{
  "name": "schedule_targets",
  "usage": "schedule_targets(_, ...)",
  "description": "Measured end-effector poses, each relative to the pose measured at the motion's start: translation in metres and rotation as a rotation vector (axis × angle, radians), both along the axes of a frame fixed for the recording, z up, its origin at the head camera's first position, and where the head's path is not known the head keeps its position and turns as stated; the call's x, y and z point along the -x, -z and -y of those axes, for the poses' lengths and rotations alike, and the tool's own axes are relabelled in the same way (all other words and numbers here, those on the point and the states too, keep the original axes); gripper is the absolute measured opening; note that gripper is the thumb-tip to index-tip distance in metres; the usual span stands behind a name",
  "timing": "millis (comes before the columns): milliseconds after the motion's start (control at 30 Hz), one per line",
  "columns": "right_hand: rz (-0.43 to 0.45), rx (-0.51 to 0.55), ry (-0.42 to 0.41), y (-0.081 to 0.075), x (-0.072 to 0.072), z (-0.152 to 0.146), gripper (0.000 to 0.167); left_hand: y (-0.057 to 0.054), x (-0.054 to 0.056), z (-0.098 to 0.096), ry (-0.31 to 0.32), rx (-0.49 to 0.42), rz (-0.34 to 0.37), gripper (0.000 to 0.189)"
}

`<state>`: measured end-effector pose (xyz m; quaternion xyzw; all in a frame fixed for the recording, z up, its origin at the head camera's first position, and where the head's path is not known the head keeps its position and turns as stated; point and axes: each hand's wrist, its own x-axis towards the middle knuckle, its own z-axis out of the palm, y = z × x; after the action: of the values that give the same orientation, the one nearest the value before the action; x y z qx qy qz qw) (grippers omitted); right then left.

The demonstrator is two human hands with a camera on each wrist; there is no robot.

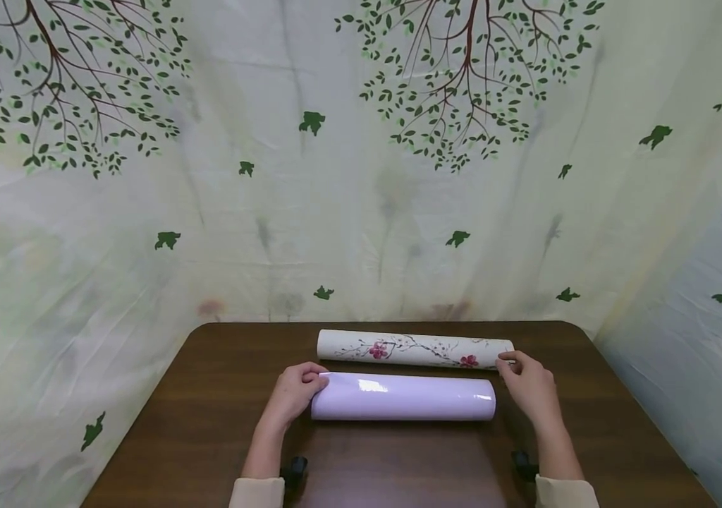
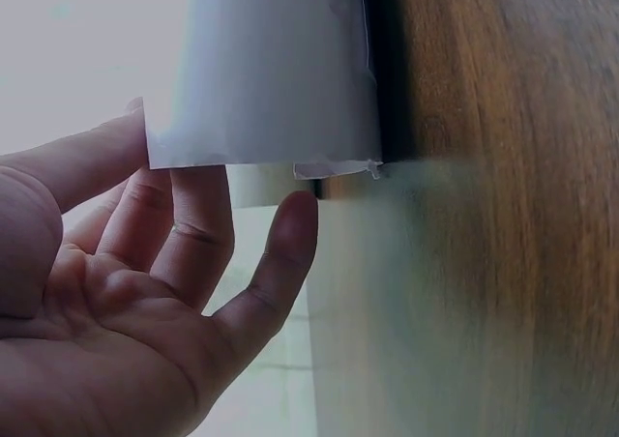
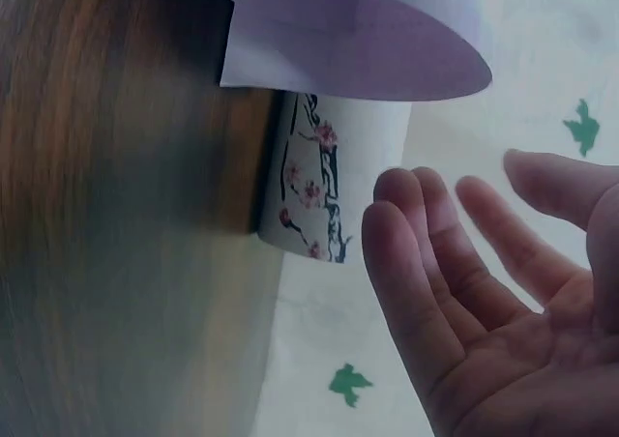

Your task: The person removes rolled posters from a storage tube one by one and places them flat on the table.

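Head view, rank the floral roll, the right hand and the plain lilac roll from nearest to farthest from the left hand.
1. Plain lilac roll: touching the left hand.
2. Floral roll: just beyond the lilac roll.
3. Right hand: across, by the rolls' right ends.

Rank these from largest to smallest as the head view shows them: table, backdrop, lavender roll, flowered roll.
1. Backdrop
2. Table
3. Lavender roll and flowered roll, unranked: the first looks thicker, the second slightly longer but farther off.
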<state>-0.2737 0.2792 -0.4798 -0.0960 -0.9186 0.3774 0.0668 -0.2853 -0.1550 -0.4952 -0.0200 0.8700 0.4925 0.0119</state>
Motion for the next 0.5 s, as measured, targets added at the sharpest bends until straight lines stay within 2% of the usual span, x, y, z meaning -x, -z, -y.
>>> schedule_targets(233,-0.013,0.0,-0.035,0.0,0.001,0.006,0.04,-0.004,0.002,0.0,-0.018,-0.008,-0.008,0.015)
schedule_targets(500,0.072,-0.097,-0.202,0.005,-0.002,0.011,0.049,-0.004,0.0,0.0,-0.02,-0.017,-0.015,0.014)
